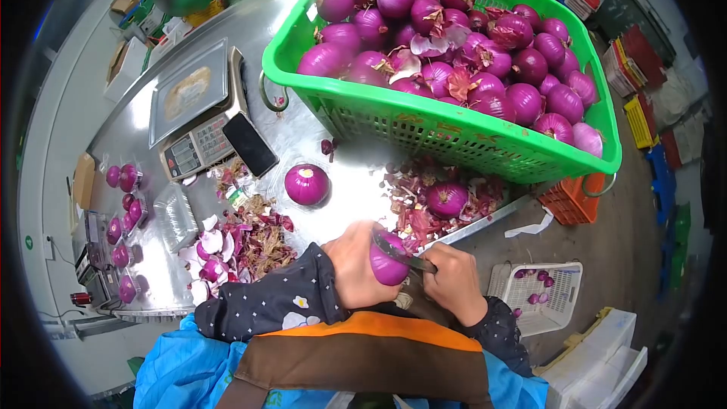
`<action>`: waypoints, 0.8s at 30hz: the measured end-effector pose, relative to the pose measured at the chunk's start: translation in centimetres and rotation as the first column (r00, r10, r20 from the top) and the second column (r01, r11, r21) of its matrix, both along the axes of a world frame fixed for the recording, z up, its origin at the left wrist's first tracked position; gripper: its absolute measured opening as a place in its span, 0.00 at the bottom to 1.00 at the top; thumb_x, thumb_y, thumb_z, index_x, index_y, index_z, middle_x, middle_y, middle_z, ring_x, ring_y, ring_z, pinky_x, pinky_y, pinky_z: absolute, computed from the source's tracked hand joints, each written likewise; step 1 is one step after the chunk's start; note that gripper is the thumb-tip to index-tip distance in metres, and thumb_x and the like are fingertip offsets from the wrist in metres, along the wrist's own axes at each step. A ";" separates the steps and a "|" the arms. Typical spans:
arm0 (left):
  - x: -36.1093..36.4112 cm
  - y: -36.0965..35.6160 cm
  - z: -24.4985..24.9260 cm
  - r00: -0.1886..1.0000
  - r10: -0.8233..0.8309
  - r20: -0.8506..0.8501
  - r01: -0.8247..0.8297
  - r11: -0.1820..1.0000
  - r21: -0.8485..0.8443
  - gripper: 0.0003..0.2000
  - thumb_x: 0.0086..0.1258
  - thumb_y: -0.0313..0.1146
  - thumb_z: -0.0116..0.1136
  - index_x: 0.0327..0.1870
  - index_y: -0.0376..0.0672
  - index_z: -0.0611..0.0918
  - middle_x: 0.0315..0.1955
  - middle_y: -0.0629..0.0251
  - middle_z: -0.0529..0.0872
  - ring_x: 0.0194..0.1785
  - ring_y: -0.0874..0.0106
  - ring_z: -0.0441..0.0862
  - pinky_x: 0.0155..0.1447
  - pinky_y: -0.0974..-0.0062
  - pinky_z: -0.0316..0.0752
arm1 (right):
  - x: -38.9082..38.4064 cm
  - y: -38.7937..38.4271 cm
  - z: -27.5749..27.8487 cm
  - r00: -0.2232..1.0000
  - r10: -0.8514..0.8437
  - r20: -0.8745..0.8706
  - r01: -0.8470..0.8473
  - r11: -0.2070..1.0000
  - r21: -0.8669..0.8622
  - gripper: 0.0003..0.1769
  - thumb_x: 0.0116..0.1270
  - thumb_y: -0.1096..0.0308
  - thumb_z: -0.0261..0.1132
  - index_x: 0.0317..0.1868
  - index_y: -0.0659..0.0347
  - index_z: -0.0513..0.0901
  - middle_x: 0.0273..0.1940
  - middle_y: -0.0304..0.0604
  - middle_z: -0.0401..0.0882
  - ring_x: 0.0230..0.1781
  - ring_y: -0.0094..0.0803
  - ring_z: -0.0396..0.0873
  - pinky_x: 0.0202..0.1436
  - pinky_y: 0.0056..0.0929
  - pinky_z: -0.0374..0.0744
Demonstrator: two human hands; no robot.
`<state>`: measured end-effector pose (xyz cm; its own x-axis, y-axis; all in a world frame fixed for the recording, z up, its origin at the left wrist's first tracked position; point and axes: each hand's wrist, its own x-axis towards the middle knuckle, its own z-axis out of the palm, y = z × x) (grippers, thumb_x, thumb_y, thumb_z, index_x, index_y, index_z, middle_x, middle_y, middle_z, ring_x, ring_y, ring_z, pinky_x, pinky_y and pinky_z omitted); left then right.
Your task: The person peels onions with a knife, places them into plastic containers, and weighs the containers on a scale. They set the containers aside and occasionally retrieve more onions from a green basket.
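My left hand (356, 263) is wrapped round a red onion (388, 266) close in front of my apron. In my right hand (454, 282) is a knife (403, 256), its blade lying against the onion's upper side. Just beyond my hands, a peeled red onion (307, 184) sits on the metal table (344, 208). Another onion (447, 200) lies among loose skins at the table's right edge. A heap of peelings and root ends (254, 238) is left of my left hand.
A green crate (454, 125) full of red onions stands at the back right. Left are a scale (198, 117), a phone (251, 144), a clear tray (176, 217) and several packed onions (120, 256). On the floor at right stand a white basket (560, 307) and an orange crate (572, 201).
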<state>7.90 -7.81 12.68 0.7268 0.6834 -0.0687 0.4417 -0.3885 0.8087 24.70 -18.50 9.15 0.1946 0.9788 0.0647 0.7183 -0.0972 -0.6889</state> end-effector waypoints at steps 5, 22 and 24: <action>0.0 -0.1 0.7 0.996 -0.089 0.026 0.085 0.989 0.120 0.26 0.43 0.34 0.74 0.46 0.43 0.77 0.38 0.58 0.79 0.40 0.59 0.81 0.45 0.68 0.77 | -0.2 -0.1 0.1 1.000 0.007 -0.021 -0.007 0.999 0.045 0.03 0.47 0.80 0.57 0.24 0.64 0.76 0.25 0.50 0.73 0.25 0.53 0.74 0.27 0.42 0.72; 1.4 1.1 0.0 0.893 -0.367 0.261 0.291 0.913 0.288 0.39 0.49 0.33 0.75 0.65 0.40 0.67 0.57 0.48 0.73 0.62 0.52 0.71 0.63 0.59 0.69 | 1.4 0.1 -0.4 -0.160 -0.068 -0.985 0.028 0.997 -0.074 0.28 0.65 0.71 0.61 0.64 0.68 0.66 0.34 0.42 0.79 0.16 0.16 0.64 0.17 0.17 0.66; -0.1 0.5 -1.9 0.877 0.149 0.456 0.344 0.468 -0.814 0.40 0.52 0.33 0.74 0.66 0.41 0.64 0.56 0.53 0.74 0.62 0.59 0.71 0.63 0.61 0.69 | 1.0 0.2 0.2 -0.033 -0.079 -0.996 0.076 0.994 -0.081 0.27 0.62 0.76 0.62 0.63 0.68 0.68 0.30 0.40 0.77 0.16 0.16 0.66 0.17 0.17 0.66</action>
